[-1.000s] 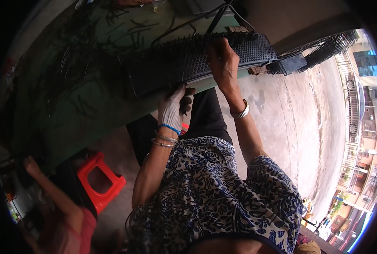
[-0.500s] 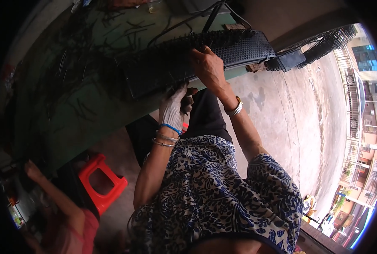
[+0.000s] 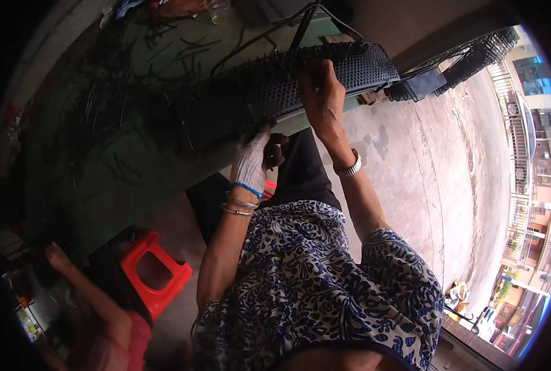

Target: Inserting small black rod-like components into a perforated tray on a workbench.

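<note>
Green table, spreading dim across the upper left. Near its lower-left end, a co-worker, arm stretched toward the edge. Along the table's near edge, a black panel full of small holes, lying at a slant to the view. Below, a red stool. Over the middle of the panel, the right hand, bare, fingers bent inward, tips hidden; cannot tell of any grip on something small. At the panel's near edge, the left hand, gloved, fingers curled; cannot tell gripping from bracing. Beyond the panel, scattered thin strips. Toward its far side, a bristly row of dark stubs. Step in hand, by judgement: close fingerwork among the holes. For the next move, likely called for: steady support on the left, exact fingertip placing on the right.
</note>
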Demonstrator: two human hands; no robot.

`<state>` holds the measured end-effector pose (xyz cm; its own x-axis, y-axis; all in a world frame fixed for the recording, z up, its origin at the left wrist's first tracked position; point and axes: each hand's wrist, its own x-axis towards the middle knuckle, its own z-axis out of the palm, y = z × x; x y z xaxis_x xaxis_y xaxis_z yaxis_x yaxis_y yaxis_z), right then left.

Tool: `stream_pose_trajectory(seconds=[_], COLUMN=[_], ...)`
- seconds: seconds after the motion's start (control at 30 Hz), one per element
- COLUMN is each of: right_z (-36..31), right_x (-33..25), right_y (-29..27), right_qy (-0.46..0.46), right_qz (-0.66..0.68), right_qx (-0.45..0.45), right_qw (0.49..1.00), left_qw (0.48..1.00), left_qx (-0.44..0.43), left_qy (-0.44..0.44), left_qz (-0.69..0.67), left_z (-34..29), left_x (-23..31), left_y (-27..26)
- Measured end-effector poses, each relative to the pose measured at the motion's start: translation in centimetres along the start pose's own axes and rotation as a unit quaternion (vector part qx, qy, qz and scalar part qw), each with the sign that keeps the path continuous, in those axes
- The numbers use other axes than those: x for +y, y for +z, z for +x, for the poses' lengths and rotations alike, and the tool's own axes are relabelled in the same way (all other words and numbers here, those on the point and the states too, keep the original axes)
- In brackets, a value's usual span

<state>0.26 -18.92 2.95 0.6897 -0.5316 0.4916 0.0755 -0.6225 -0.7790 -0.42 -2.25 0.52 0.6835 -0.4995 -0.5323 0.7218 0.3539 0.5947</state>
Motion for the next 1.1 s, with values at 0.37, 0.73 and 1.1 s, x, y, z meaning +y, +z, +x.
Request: stream_pose_trajectory(seconds=[0.37, 0.73, 1.1], right_z=[-0.1, 0.5, 0.8], right_x=[2.2, 1.2, -0.1], right_y=[2.9, 0.1, -1.1], right_qy=[-0.102, -0.055, -0.063], right_qz=[-0.085, -0.162, -0.098], right_qx=[-0.053, -0.203, -0.041], right_qw=[0.990, 0.964, 0.992], left_qw=[0.998, 0.995, 0.995], left_qx=[-0.038, -0.057, -0.054], left_qy=[-0.044, -0.031, 0.009], left_qz=[0.039, 0.073, 0.079], left_z=[-0.1, -0.8, 0.3], left_x=[0.1, 0.4, -0.6], left_y=[0.1, 1.3, 0.3])
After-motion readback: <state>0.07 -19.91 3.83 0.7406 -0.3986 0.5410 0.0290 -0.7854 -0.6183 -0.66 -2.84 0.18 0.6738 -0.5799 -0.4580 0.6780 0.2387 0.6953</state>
